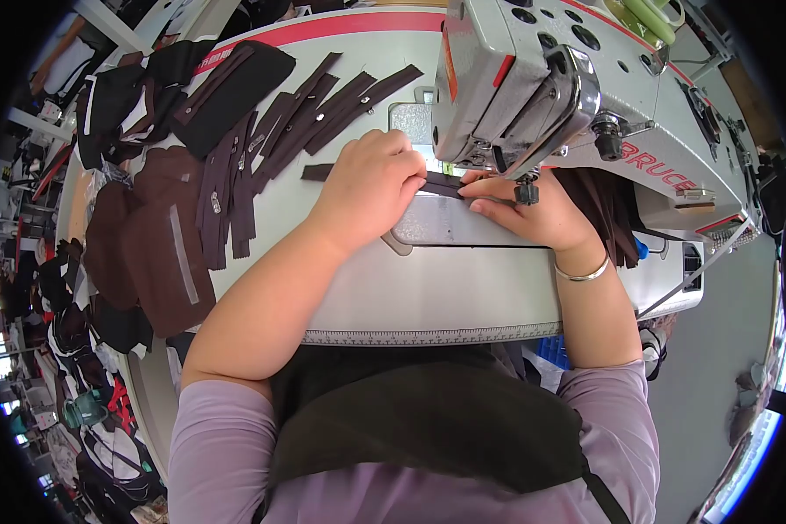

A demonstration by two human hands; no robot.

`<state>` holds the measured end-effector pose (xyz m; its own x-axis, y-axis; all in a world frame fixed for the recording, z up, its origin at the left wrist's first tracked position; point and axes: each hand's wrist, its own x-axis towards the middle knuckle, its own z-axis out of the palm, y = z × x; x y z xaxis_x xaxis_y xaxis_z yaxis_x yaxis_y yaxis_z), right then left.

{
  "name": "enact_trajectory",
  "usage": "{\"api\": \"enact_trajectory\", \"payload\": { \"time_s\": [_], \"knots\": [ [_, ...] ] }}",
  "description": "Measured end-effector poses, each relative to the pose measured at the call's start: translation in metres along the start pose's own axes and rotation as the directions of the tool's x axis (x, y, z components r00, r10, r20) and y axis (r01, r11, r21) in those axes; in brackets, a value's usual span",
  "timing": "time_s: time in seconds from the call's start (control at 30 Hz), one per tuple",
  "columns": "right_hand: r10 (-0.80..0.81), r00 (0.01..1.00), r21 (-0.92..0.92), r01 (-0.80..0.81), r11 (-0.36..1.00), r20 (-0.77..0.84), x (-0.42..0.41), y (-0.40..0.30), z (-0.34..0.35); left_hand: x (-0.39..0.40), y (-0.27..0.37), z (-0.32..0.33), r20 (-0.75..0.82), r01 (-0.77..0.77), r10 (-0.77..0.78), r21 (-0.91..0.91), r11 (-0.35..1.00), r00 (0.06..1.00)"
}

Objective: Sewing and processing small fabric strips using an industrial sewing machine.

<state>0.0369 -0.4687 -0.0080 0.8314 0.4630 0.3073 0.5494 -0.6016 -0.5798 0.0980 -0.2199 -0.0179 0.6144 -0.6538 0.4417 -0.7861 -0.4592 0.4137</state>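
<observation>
A dark brown zipper strip (pixel 441 184) lies across the metal plate of an industrial sewing machine (pixel 478 85), below the presser area. My left hand (pixel 372 190) has its fingers curled on the strip, left of the needle area. The strip's tail sticks out to the left from behind that hand. My right hand (pixel 537 213) pinches the strip's right part between thumb and fingers, partly behind the machine's screw knob (pixel 526 192). The needle and presser foot are largely hidden behind the machine head.
Several dark zippers with metal pulls (pixel 327 114) lie spread left of the machine. Black and brown fabric pieces (pixel 167 249) are heaped at the table's left edge. More brown strips (pixel 606 209) hang under the machine arm. A ruler tape (pixel 432 335) runs along the front edge.
</observation>
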Motion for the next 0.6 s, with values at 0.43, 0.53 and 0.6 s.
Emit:
{"api": "enact_trajectory", "payload": {
  "time_s": [0.43, 0.53, 0.6],
  "knots": [
    [-0.072, 0.997, -0.117, 0.07, 0.991, -0.012, 0.004, -0.009, 0.002, 0.001, -0.007, 0.014, -0.021, 0.107, -0.113, -0.189, 0.976, 0.993],
    [0.018, 1.0, -0.103, -0.017, 0.995, 0.008, 0.0, -0.005, 0.004, 0.004, -0.005, 0.017, -0.066, 0.06, -0.069, -0.128, 0.99, 0.995],
    [-0.01, 1.0, -0.111, 0.009, 0.994, -0.001, 0.001, -0.002, 0.005, 0.006, -0.004, 0.02, -0.075, 0.056, -0.067, -0.137, 0.989, 0.995]
  ]
}}
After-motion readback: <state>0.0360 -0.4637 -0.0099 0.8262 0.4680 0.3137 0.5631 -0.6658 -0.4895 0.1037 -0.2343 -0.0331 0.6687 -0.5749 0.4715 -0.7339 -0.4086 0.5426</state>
